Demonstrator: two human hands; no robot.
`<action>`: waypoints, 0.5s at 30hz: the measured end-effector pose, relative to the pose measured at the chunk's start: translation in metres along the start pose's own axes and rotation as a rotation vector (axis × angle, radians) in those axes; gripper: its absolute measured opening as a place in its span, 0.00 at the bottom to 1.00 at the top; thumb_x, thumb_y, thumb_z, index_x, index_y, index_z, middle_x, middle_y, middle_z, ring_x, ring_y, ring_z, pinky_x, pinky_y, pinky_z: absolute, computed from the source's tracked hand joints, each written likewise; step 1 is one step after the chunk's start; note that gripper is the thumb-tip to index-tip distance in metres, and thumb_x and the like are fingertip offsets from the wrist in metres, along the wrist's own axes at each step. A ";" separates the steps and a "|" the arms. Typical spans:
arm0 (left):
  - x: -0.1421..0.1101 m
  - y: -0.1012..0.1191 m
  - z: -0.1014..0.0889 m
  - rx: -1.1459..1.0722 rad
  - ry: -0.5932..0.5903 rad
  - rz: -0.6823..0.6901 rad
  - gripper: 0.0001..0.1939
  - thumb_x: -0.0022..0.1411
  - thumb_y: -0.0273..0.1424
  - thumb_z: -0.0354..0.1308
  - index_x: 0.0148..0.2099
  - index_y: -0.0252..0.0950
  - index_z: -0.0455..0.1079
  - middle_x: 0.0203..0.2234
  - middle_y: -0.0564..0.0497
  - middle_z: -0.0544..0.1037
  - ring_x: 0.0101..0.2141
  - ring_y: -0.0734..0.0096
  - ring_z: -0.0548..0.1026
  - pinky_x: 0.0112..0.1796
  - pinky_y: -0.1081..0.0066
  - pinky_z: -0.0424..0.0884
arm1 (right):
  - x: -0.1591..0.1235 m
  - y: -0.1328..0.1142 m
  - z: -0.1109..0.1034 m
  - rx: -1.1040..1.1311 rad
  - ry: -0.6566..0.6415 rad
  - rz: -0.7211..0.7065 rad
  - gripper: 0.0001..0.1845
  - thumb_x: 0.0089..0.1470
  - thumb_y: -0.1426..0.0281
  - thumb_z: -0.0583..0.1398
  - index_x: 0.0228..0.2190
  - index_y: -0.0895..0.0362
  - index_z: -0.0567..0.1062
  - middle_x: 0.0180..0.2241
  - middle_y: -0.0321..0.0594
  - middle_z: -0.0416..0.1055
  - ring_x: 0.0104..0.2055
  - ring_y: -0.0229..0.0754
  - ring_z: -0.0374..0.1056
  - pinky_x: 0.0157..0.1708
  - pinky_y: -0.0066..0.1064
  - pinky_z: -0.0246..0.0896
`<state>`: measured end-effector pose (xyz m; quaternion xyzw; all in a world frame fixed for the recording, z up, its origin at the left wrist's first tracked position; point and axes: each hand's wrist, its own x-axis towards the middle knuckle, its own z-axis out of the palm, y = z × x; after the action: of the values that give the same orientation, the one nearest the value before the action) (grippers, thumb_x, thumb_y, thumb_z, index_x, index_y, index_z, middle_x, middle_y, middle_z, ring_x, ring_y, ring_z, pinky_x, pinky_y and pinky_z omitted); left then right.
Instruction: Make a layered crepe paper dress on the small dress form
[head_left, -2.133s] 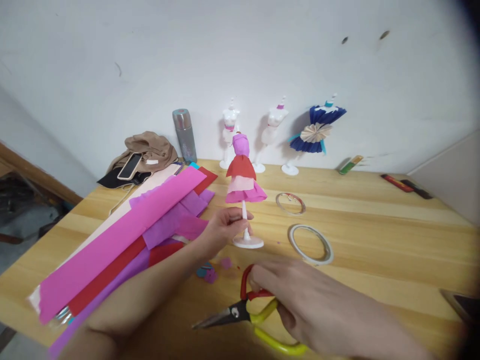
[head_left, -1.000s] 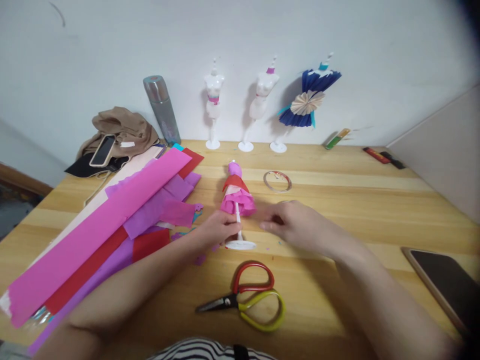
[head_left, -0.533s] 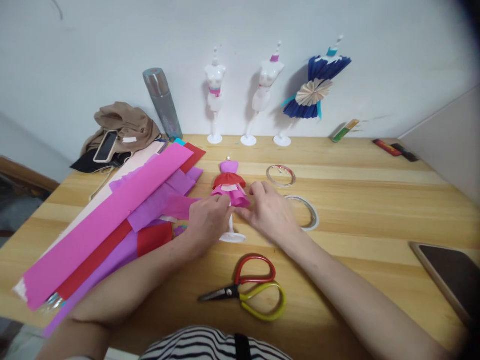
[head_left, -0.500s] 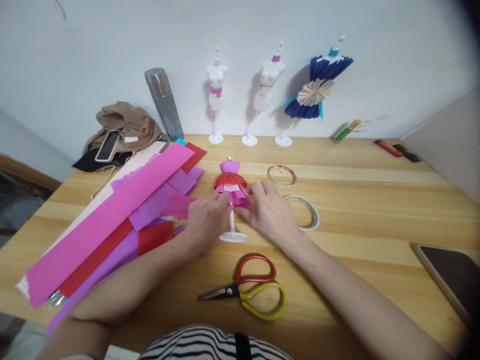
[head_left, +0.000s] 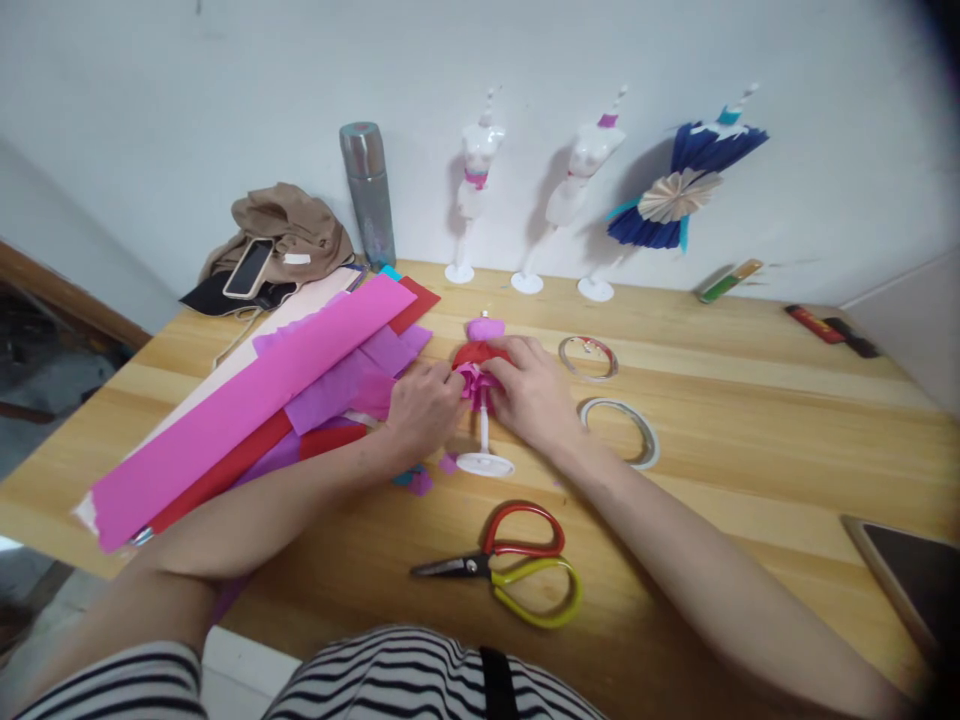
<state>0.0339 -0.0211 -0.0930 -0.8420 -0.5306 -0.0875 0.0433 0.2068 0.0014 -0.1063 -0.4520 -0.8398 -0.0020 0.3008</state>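
A small white mannequin (head_left: 486, 464) stands upright on its round base in front of me. It wears a crepe-paper dress with a purple top (head_left: 486, 328), a red upper skirt (head_left: 472, 353) and a pink lower skirt (head_left: 475, 386). My left hand (head_left: 424, 408) pinches the pink skirt at its left side. Closed around the skirt's right side is my right hand (head_left: 534, 395), its fingers over the red and pink layers and covering part of them. Scissors (head_left: 487, 568) with one red and one yellow handle lie nearer to me.
Pink paper (head_left: 255, 410) and other coloured sheets lie left. Two tape rolls (head_left: 652, 440) are right of the mannequin. Three more mannequins (head_left: 480, 170), a flask (head_left: 367, 200) and a glue stick (head_left: 731, 281) line the wall. A dark tablet-like device (head_left: 911, 575) lies far right.
My hands have drawn together around the skirt, and the pink layer is now gathered in. My right hand has risen onto the red layer. The whole view has shifted left.
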 end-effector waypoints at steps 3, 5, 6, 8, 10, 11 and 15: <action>0.007 0.001 0.007 -0.019 -0.006 0.052 0.15 0.68 0.36 0.50 0.42 0.33 0.75 0.36 0.41 0.79 0.39 0.56 0.76 0.33 0.64 0.68 | 0.001 0.005 0.007 0.089 0.075 0.109 0.08 0.54 0.76 0.57 0.31 0.56 0.76 0.44 0.51 0.75 0.48 0.54 0.67 0.50 0.47 0.64; 0.012 0.002 0.009 -0.024 -0.005 0.062 0.17 0.69 0.36 0.48 0.41 0.32 0.76 0.34 0.39 0.79 0.38 0.55 0.77 0.32 0.64 0.68 | 0.002 0.007 0.009 0.153 0.113 0.185 0.07 0.53 0.76 0.57 0.30 0.56 0.76 0.41 0.50 0.76 0.47 0.52 0.69 0.50 0.46 0.65; 0.013 0.002 0.010 -0.021 -0.001 0.064 0.18 0.70 0.35 0.46 0.41 0.32 0.76 0.34 0.39 0.79 0.37 0.55 0.77 0.32 0.64 0.67 | 0.002 0.008 0.009 0.184 0.124 0.219 0.07 0.53 0.76 0.57 0.29 0.55 0.75 0.40 0.49 0.76 0.46 0.51 0.70 0.49 0.45 0.65; 0.014 0.003 0.011 -0.019 0.004 0.075 0.19 0.71 0.32 0.43 0.42 0.32 0.76 0.32 0.38 0.79 0.36 0.56 0.77 0.31 0.65 0.66 | 0.003 0.010 0.009 0.239 0.136 0.277 0.07 0.52 0.75 0.57 0.28 0.54 0.74 0.38 0.46 0.76 0.45 0.49 0.71 0.48 0.44 0.66; 0.014 0.003 0.011 -0.026 0.009 0.087 0.19 0.71 0.28 0.42 0.41 0.33 0.76 0.31 0.39 0.78 0.34 0.58 0.76 0.31 0.65 0.65 | 0.003 0.011 0.009 0.283 0.147 0.325 0.07 0.52 0.75 0.57 0.27 0.53 0.73 0.37 0.44 0.76 0.44 0.48 0.72 0.47 0.43 0.67; 0.013 0.003 0.011 -0.028 0.013 0.094 0.19 0.70 0.27 0.42 0.41 0.33 0.76 0.31 0.39 0.78 0.34 0.59 0.76 0.31 0.65 0.64 | 0.003 0.011 0.009 0.300 0.153 0.344 0.06 0.52 0.74 0.58 0.27 0.52 0.73 0.37 0.44 0.76 0.43 0.48 0.72 0.46 0.43 0.67; 0.010 0.001 0.012 0.019 0.017 0.118 0.20 0.70 0.25 0.41 0.41 0.34 0.76 0.30 0.40 0.77 0.33 0.61 0.74 0.31 0.66 0.63 | 0.002 0.011 0.009 0.344 0.161 0.377 0.05 0.52 0.73 0.58 0.26 0.53 0.74 0.36 0.44 0.76 0.42 0.48 0.72 0.46 0.42 0.67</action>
<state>0.0403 -0.0102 -0.1027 -0.8705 -0.4806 -0.0869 0.0608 0.2095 0.0122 -0.1155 -0.5409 -0.7021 0.1610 0.4342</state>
